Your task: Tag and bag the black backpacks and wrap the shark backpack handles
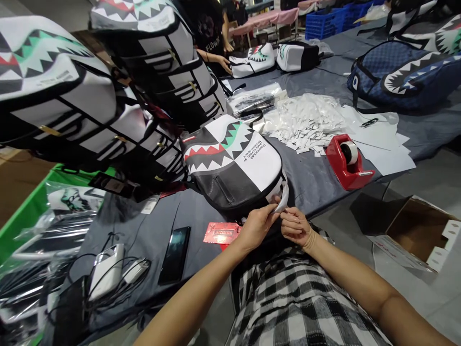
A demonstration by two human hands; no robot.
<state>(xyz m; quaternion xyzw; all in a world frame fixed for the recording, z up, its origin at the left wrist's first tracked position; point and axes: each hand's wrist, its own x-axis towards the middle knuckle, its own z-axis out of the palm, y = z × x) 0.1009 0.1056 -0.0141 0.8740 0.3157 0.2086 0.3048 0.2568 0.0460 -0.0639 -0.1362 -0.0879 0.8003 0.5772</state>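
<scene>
A backpack (230, 168) with black and white panels and a red-and-green shark-mouth print lies on the dark-covered table before me. At its near right end, a whitish wrapped loop (284, 194) that looks like the carry handle sticks out. My left hand (258, 223) is closed on the lower part of this loop, fingers pinched. Close beside it, my right hand (297, 226) has its fingers curled at the loop's end; what they pinch is too small to make out. A red tag (221, 233) lies by my left hand, next to the backpack.
Stacked similar backpacks (162, 62) rise at the left. A red tape dispenser (349, 163), a pile of white slips (306, 120) and a blue backpack (403, 77) lie to the right. A phone (175, 254) rests near the front edge. Another person's hand (225, 65) touches a bag farther back.
</scene>
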